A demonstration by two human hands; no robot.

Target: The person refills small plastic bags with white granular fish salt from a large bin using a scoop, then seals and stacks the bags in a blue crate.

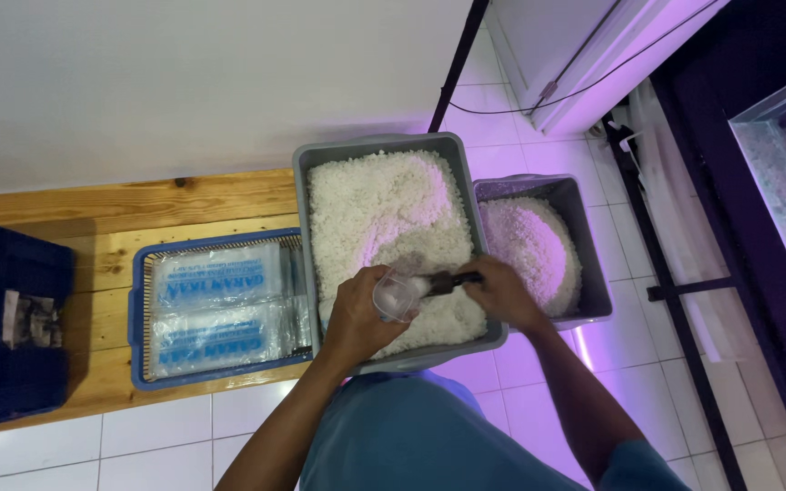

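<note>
Two hands meet over the large grey plastic tub of coarse white grains: left hand clasps a small clear plastic bag mouth-up, right hand grips a dark-handled scoop tipped into it, spillage falling back.

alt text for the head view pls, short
A person's left hand holds a clear cup over a grey tub of white grains while the right hand works a dark-handled scoop at it.
</note>
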